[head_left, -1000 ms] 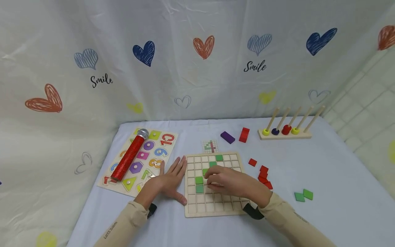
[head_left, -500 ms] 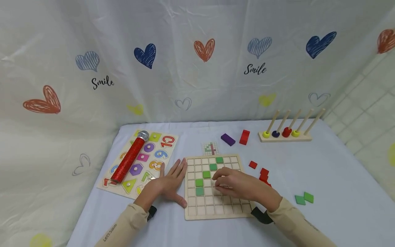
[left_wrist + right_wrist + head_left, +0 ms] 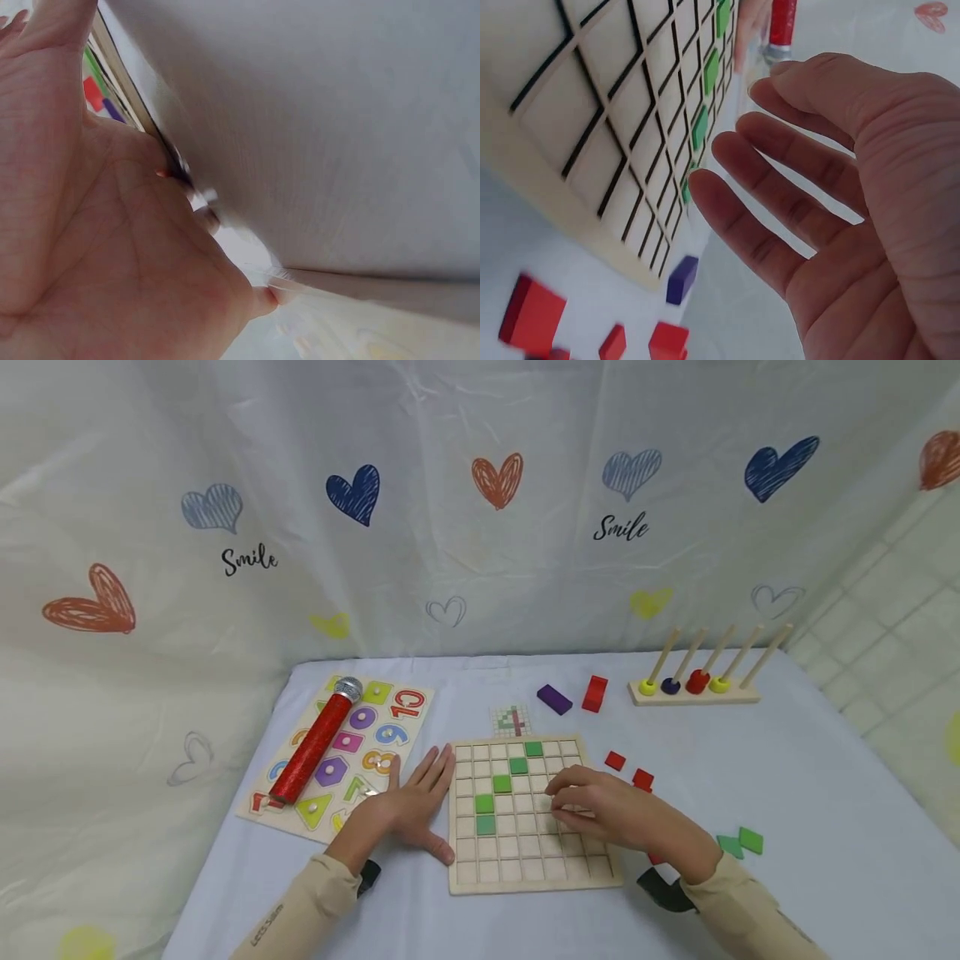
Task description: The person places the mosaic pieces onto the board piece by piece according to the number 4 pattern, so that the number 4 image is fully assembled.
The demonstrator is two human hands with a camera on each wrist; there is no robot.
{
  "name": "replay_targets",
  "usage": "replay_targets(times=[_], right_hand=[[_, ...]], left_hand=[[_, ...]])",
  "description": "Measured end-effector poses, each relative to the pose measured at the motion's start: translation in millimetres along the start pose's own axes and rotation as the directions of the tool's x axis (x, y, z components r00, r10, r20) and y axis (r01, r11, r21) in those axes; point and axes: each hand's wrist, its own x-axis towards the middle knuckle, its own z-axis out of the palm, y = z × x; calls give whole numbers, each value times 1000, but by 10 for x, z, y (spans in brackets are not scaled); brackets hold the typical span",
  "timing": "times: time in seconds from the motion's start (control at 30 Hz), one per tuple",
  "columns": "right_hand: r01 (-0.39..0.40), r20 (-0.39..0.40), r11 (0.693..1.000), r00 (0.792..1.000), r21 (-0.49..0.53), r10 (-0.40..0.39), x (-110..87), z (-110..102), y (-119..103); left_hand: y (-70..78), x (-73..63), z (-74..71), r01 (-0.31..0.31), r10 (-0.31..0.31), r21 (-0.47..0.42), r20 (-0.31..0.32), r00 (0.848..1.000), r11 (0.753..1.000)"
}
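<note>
While the grid board (image 3: pixel 510 850) at lower centre, bearing five green tiles (image 3: pixel 502 784), was touched along its left edge by the splayed left hand (image 3: pixel 415 803), the right hand (image 3: pixel 603 808) was held over it, loosely bent, grasping nothing.

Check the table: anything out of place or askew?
Mainly the red microphone: it lies aslant on the number-and-shape puzzle, hiding some pieces, which looks misplaced. The red tiles beside the grid board lie loosely scattered. I see nothing spilled or damaged.
</note>
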Motion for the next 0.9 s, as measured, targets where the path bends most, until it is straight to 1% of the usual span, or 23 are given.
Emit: replay_targets(times=[0.1, 0.2, 0.33, 0.37, 0.43, 0.53, 0.67, 0.83, 0.9], right_hand=[[-3, -19, 1000, 1000, -15, 2, -131, -61, 74], [-63, -23, 998, 998, -24, 62, -278, -168, 156], [-169, -3, 985, 986, -19, 169, -448, -292, 227], [-178, -4, 984, 984, -20, 178, -483, -309, 237], [-185, -9, 983, 983, -13, 185, -545, -325, 252], [-171, -27, 985, 985, -15, 170, -626, -323, 273], [-172, -32, 985, 985, -19, 171, -718, -317, 302], [-183, -52, 981, 982, -58, 180, -853, -345, 348], [-211, -47, 975, 977, -75, 208, -916, -365, 368]], left_hand=[[50, -38, -36, 9, -9, -14, 18, 1000, 1000], [59, -42, -52, -1, 1, -18, 9, 1000, 1000], [44, -13, -64, -8, 8, -11, 4, 1000, 1000], [29, 1, -54, -10, 10, -8, 5, 1000, 1000], [29, 7, -60, -2, 3, -5, 17, 1000, 1000], [-5, 28, -9, 0, 0, -4, 22, 1000, 1000], [-15, 24, 31, 11, -11, -18, 33, 999, 1000], [40, -38, -64, 7, -6, -20, 47, 999, 1000], [65, -57, -99, 11, -10, -13, 47, 999, 1000]])
